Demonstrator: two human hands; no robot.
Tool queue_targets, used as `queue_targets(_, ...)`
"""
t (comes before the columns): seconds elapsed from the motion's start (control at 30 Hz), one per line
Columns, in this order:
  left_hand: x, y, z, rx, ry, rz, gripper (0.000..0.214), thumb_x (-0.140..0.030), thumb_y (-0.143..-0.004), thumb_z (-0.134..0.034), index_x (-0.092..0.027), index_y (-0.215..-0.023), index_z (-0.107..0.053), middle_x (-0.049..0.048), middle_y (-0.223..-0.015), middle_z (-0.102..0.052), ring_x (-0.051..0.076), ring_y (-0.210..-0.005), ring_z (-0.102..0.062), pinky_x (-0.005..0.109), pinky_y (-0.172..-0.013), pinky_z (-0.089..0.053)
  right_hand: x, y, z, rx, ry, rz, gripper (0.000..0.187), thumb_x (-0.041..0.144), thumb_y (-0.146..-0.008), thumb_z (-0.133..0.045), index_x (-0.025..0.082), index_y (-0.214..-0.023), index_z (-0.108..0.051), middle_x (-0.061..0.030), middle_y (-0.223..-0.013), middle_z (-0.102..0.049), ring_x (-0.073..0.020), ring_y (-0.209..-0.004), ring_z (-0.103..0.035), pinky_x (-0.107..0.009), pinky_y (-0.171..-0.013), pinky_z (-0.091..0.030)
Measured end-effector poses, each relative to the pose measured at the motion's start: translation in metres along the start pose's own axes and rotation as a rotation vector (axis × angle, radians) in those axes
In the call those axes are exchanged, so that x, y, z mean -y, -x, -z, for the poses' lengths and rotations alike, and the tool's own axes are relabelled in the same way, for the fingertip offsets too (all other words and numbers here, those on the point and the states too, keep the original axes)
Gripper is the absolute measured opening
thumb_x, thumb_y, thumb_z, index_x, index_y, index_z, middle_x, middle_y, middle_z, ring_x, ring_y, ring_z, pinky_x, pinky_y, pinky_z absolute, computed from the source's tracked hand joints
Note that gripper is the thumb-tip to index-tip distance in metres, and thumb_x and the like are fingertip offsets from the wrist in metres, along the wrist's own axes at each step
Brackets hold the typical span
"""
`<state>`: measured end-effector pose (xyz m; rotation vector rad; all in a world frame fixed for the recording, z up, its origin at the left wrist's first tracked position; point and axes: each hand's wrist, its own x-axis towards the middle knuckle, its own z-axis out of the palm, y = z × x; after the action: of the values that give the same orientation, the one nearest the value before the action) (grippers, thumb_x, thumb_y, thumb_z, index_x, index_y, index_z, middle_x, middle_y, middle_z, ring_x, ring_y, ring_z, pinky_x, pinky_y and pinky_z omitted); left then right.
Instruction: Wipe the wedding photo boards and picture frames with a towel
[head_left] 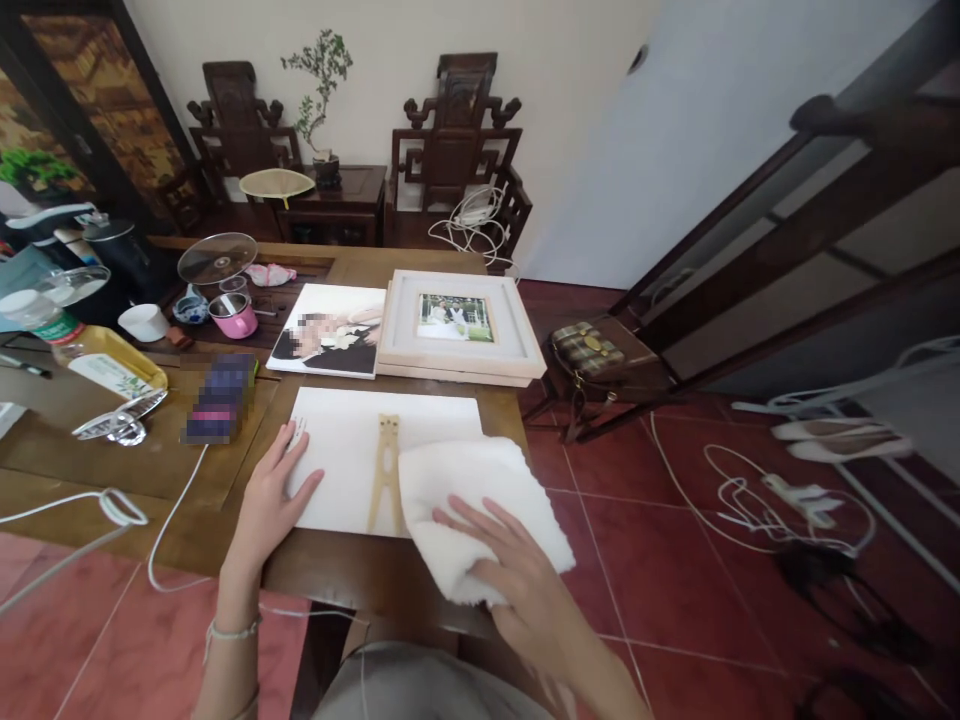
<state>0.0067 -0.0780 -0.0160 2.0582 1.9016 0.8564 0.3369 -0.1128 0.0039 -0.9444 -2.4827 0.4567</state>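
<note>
A white rectangular panel (337, 460) lies flat on the wooden table in front of me. Attached to it or resting on it is a pale yellow, A-shaped piece like a picture stand (388, 470). My left hand (281, 490) rests on the panel's left edge, thumb and fingers apart, holding nothing. In my right hand (510, 570) is a white fluffy cloth (457, 465), with the fingers spread over it and the thumb partly hidden in a fold. The cloth covers the panel's right side and hangs past the table edge.
Behind the panel lie a photo print (330, 335) and stacked white frames (461, 315). To the left are a blurred-out phone-like object (221, 397), an oil bottle (97, 350), a pink cup (234, 316) and a glass lid (217, 258). A white cable (169, 530) crosses the table's front edge.
</note>
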Motion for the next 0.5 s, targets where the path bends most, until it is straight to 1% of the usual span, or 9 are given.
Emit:
queue_targets(0.1, 0.001, 0.000, 0.001, 0.013, -0.011, 0.003, 0.053, -0.046, -0.091, -0.053, -0.022, -0.138, -0.050, 0.0085, -0.153, -0.037, 0.030, -0.141, -0.034, 0.047, -0.114, -0.032, -0.028, -0.025, 0.001, -0.034, -0.010, -0.023, 0.048, 0.000, -0.052, -0.037, 0.021, -0.085, -0.065, -0.0041, -0.141, -0.052, -0.0211, -0.139, -0.034, -0.052, -0.113, -0.028)
queue_targets(0.2, 0.001, -0.001, 0.001, 0.019, -0.008, 0.014, 0.053, -0.047, -0.090, -0.055, -0.023, -0.137, -0.051, 0.0080, -0.153, -0.036, 0.030, -0.140, -0.035, 0.047, -0.114, -0.032, -0.057, -0.058, -0.001, -0.089, 0.028, -0.033, 0.049, 0.000, -0.057, -0.039, 0.020, -0.092, -0.067, -0.0072, -0.139, -0.054, -0.0236, -0.137, -0.038, -0.054, -0.112, -0.028)
queue_targets(0.27, 0.001, -0.001, 0.001, 0.016, 0.007, 0.020, 0.053, -0.047, -0.090, -0.055, -0.023, -0.137, -0.051, 0.0079, -0.153, -0.036, 0.029, -0.141, -0.034, 0.046, -0.114, -0.031, -0.068, -0.075, -0.003, -0.108, 0.064, -0.049, 0.051, -0.001, -0.058, -0.040, 0.019, -0.097, -0.067, -0.0082, -0.139, -0.054, -0.0251, -0.136, -0.039, -0.054, -0.112, -0.028)
queue_targets(0.3, 0.001, -0.001, 0.001, 0.015, 0.019, 0.020, 0.053, -0.047, -0.090, -0.055, -0.023, -0.137, -0.051, 0.0080, -0.154, -0.036, 0.029, -0.141, -0.033, 0.046, -0.115, -0.031, -0.069, -0.079, -0.004, -0.110, 0.079, -0.055, 0.052, -0.002, -0.059, -0.040, 0.018, -0.098, -0.067, -0.0084, -0.139, -0.054, -0.0259, -0.136, -0.039, -0.054, -0.113, -0.027)
queue_targets(0.37, 0.000, -0.001, 0.000, 0.012, 0.042, 0.023, 0.053, -0.046, -0.090, -0.055, -0.023, -0.138, -0.050, 0.0079, -0.154, -0.035, 0.029, -0.143, -0.029, 0.047, -0.115, -0.029, -0.062, -0.078, -0.008, -0.102, 0.096, -0.054, 0.051, -0.004, -0.059, -0.040, 0.018, -0.096, -0.068, -0.0082, -0.139, -0.054, -0.0269, -0.136, -0.039, -0.055, -0.113, -0.027)
queue_targets(0.43, -0.001, -0.001, -0.001, 0.006, 0.057, 0.027, 0.052, -0.045, -0.091, -0.055, -0.023, -0.138, -0.050, 0.0079, -0.154, -0.034, 0.029, -0.144, -0.026, 0.048, -0.116, -0.028, -0.043, -0.063, -0.012, -0.089, 0.097, -0.038, 0.048, -0.006, -0.061, -0.040, 0.018, -0.092, -0.069, -0.0071, -0.140, -0.053, -0.0264, -0.136, -0.039, -0.054, -0.113, -0.027)
queue_targets(0.5, -0.003, -0.001, -0.001, 0.004, 0.061, 0.030, 0.049, -0.043, -0.093, -0.053, -0.023, -0.138, -0.051, 0.0077, -0.154, -0.035, 0.028, -0.145, -0.024, 0.048, -0.116, -0.026, -0.019, -0.041, -0.015, -0.084, 0.092, -0.022, 0.045, -0.008, -0.066, -0.039, 0.019, -0.087, -0.069, -0.0053, -0.142, -0.052, -0.0248, -0.137, -0.037, -0.053, -0.113, -0.027)
